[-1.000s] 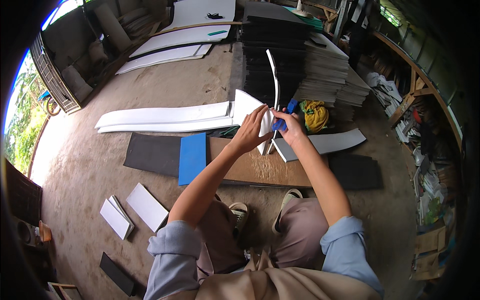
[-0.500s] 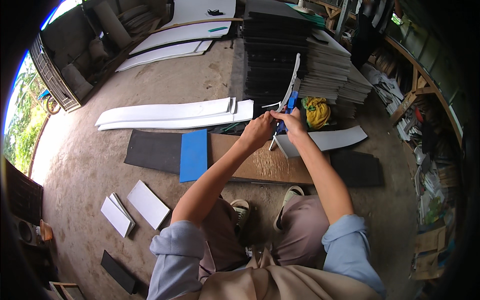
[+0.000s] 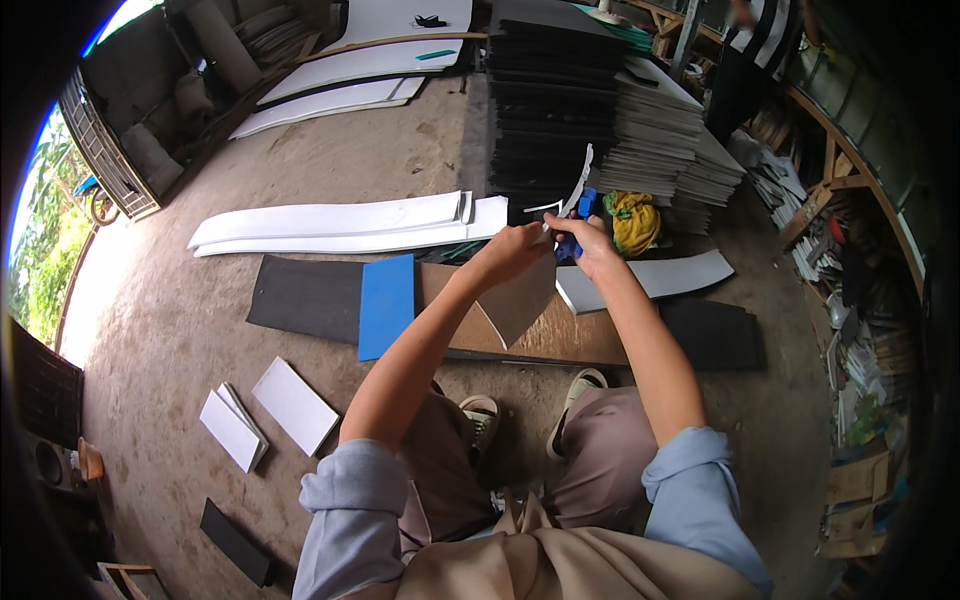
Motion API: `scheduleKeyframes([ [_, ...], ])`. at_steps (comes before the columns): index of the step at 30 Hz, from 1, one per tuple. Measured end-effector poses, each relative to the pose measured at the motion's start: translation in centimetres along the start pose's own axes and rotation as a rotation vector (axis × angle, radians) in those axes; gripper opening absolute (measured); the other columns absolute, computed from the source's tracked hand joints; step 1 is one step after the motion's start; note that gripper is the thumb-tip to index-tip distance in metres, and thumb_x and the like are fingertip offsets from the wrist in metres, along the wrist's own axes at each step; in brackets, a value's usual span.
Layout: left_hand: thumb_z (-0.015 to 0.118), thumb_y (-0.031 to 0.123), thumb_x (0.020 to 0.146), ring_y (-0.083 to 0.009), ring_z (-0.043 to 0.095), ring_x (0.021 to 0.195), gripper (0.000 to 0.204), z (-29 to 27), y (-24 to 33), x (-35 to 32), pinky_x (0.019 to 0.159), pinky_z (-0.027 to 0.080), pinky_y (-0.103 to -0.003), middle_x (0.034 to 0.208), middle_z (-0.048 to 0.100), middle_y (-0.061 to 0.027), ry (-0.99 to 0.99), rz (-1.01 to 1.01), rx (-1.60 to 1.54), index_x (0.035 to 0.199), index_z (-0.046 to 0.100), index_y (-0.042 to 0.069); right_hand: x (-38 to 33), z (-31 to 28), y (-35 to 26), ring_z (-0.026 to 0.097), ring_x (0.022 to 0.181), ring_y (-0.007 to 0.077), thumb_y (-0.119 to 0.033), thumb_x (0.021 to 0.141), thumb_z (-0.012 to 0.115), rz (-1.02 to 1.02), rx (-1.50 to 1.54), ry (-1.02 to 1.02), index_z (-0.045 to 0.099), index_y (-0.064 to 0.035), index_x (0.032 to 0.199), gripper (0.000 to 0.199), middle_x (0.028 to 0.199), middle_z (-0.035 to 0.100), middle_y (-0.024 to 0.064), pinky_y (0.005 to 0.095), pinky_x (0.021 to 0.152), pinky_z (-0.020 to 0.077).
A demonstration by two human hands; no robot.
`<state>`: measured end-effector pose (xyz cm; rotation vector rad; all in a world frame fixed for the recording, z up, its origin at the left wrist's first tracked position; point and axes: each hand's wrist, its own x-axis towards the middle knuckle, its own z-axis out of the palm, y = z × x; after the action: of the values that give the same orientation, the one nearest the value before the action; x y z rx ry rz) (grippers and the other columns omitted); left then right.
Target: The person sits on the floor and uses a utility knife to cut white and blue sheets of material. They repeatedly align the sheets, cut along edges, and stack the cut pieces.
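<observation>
Over the wooden board, my left hand is closed on a thin foam sheet, whose shaded grey-brown face hangs down below the fingers. My right hand meets it at the sheet's upper edge, wrapped round a blue utility knife; the blade is hard to make out. A narrow white curled strip sticks up between the hands. Under my right wrist lies a white foam piece. Left of the hands, a blue sheet lies across a black one.
Long white strips lie beyond the board. Tall stacks of black sheets and pale sheets stand ahead, near a yellow cloth. White pieces rest on the floor at left. A person stands at the far right.
The sheet in my left hand has turned from edge-on to show its broad face. The knife and the white strip have come lower. The person at the back has shifted further into view.
</observation>
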<state>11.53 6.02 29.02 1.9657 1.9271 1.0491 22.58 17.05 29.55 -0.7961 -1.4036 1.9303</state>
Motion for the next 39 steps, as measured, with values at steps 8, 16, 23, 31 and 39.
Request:
scheduleKeyframes([
  [8,0.047,0.029,0.083,-0.0362,0.057,0.070,0.027,-3.8,-0.6,-2.4,0.062,0.044,-0.042,0.070,0.059,-0.0184,0.136,-0.126,0.182,0.093,0.051,0.004,-3.1,0.4,-1.7,0.054,0.059,0.0117,-0.038,0.085,0.046,0.144,-0.182,-0.183,0.044,-0.0083,0.080,0.030,0.070,0.055,0.0040,0.0227,0.049,0.0426],
  [16,0.040,0.031,0.086,-0.0363,0.057,0.074,0.032,-4.1,-5.6,-2.8,0.066,0.044,-0.042,0.076,0.059,-0.0199,0.188,-0.225,0.118,0.090,0.055,0.004,-2.3,-1.6,0.2,0.042,0.044,0.0094,-0.042,0.089,0.033,-0.125,-0.594,-0.272,0.046,-0.0052,0.075,0.041,0.052,0.043,0.0018,0.0234,0.044,0.0354],
  [23,0.038,0.031,0.085,-0.0378,0.057,0.074,0.036,-1.8,-8.1,-3.2,0.067,0.045,-0.044,0.077,0.058,-0.0239,-0.031,-0.408,0.390,0.084,0.056,0.000,-1.8,-2.7,2.8,0.033,0.037,0.0061,-0.038,0.090,0.032,-0.117,-0.701,-0.257,0.043,-0.0057,0.078,0.036,0.048,0.038,-0.0012,0.0206,0.035,0.0285],
  [31,0.035,0.028,0.085,-0.0385,0.055,0.081,0.037,-0.9,-11.1,-3.7,0.070,0.043,-0.045,0.086,0.055,-0.0273,0.084,-0.129,0.412,0.084,0.053,-0.004,-3.4,-0.6,3.9,0.052,0.053,0.0181,-0.037,0.090,0.031,-0.161,-0.777,-0.388,0.044,-0.0006,0.081,0.040,0.057,0.050,0.0081,0.0311,0.054,0.0414],
  [39,0.036,0.027,0.088,-0.0342,0.055,0.084,0.037,-2.1,-7.6,-2.7,0.076,0.040,-0.034,0.085,0.056,-0.0246,0.371,-0.288,-0.187,0.096,0.052,-0.006,-4.2,0.2,3.8,0.054,0.070,0.0422,-0.033,0.088,0.037,-0.350,-0.953,-0.343,0.042,0.0023,0.092,0.036,0.066,0.054,0.0255,0.0437,0.057,0.0414],
])
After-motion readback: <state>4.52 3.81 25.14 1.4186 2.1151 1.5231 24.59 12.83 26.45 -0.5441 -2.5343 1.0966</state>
